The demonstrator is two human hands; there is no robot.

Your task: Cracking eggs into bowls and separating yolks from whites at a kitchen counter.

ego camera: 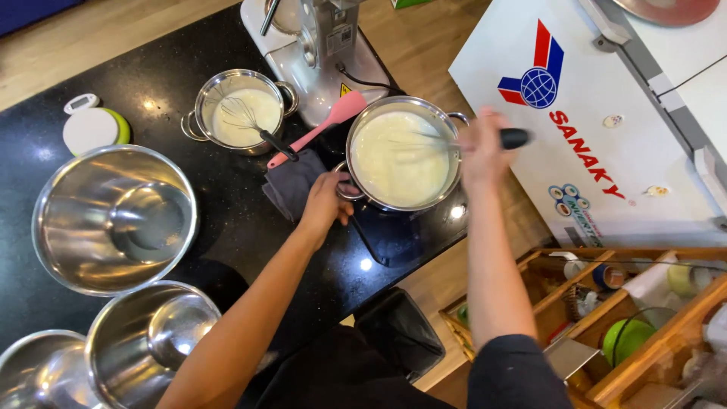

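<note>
Near the right edge of the black worktop (227, 227), your steel pot (404, 154) sits nearly full of pale cream, so judge it heavy and sloshy; your left hand (327, 203) steadies it, fingers curled on the near side handle. Your right hand (482, 150) is closed around the light, stiff whisk (485, 141) by its black grip.

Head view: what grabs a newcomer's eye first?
Centre frame, the round steel pot of pale cream liquid on the black counter: the left hand grips its near handle, and the right hand holds a black-handled whisk in it, blurred. Behind it to the left stands a smaller steel pot with another whisk; large empty steel mixing bowls fill the left edge.
</note>
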